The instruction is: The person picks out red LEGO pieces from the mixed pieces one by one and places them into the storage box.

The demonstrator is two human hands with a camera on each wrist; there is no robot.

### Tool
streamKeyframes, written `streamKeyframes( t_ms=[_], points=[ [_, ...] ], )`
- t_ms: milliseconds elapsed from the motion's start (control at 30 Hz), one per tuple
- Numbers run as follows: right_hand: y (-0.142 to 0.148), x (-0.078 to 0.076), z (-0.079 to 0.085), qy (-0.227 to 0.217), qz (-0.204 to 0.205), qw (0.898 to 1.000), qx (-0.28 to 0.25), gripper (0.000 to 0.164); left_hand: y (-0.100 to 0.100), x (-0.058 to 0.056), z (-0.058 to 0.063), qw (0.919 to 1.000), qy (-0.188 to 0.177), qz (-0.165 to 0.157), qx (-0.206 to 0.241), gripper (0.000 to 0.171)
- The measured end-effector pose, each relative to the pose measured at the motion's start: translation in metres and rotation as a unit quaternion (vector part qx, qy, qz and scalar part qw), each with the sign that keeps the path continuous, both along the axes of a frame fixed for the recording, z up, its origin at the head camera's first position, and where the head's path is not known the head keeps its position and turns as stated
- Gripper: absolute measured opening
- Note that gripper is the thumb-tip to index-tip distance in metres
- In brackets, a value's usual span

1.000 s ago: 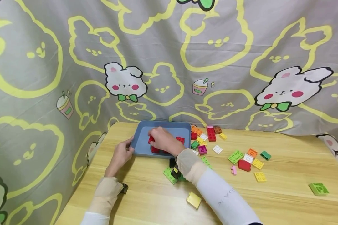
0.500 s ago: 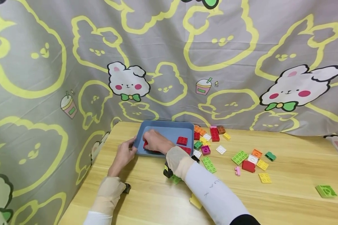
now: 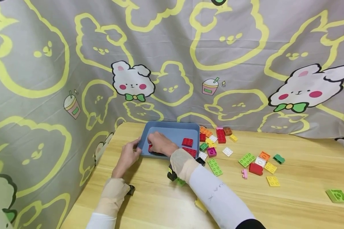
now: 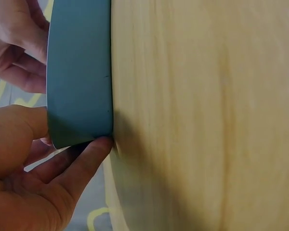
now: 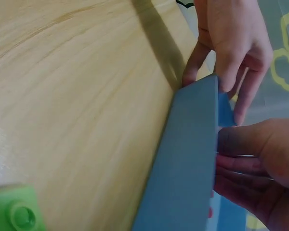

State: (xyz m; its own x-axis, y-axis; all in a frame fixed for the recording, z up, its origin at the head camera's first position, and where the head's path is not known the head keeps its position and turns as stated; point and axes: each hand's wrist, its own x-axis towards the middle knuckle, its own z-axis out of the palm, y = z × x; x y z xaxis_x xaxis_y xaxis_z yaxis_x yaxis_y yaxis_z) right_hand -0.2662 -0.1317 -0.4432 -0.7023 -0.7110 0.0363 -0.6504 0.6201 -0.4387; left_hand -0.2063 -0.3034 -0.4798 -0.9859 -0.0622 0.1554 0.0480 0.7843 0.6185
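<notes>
A blue tray [image 3: 175, 131] stands at the back of the table. My left hand [image 3: 129, 155] pinches its near left corner; in the left wrist view the thumb lies at the rim and a fingertip reaches the bottom edge of the tray wall [image 4: 82, 72]. Inside the tray, my right hand [image 3: 160, 143] has its fingers bent down over a red toy brick [image 3: 150, 148] by the near left corner. The tray wall hides those fingertips in the right wrist view. Two flat red bricks, one behind [image 3: 187, 142] and one in front [image 3: 190, 152], lie at the tray's right end.
Loose bricks of many colours lie right of the tray, among them a long green one [image 3: 215, 167], a red one [image 3: 256, 169] and a magenta one [image 3: 211, 152]. A yellow brick [image 3: 201, 205] is partly behind my right forearm. A patterned curtain [image 3: 172, 63] hangs behind the table.
My right hand has moved lower and a little left within the tray, to the near left corner. My left hand keeps its hold on the tray. The head view has shifted slightly.
</notes>
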Motion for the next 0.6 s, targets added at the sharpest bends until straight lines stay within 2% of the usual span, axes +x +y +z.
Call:
streamKeyframes(
  t_ms=[67, 233, 433, 600],
  points=[
    [0.003, 0.002, 0.006, 0.0, -0.001, 1.0, -0.003, 0.008, 0.001, 0.0, 0.0, 1.0, 0.001, -0.001, 0.0, 0.059],
    [0.015, 0.007, 0.027, 0.017, -0.002, 1.0, -0.016, 0.026, 0.001, 0.001, 0.002, 1.0, -0.009, -0.001, 0.004, 0.059],
    [0.039, 0.013, 0.046, 0.053, 0.012, 0.998, -0.04, 0.026, 0.002, 0.004, 0.001, 0.9996, -0.024, 0.01, 0.004, 0.06],
    [0.065, 0.02, 0.063, 0.053, 0.01, 0.995, -0.078, 0.026, 0.002, 0.002, 0.001, 0.9998, -0.018, 0.007, -0.003, 0.06]
  ],
)
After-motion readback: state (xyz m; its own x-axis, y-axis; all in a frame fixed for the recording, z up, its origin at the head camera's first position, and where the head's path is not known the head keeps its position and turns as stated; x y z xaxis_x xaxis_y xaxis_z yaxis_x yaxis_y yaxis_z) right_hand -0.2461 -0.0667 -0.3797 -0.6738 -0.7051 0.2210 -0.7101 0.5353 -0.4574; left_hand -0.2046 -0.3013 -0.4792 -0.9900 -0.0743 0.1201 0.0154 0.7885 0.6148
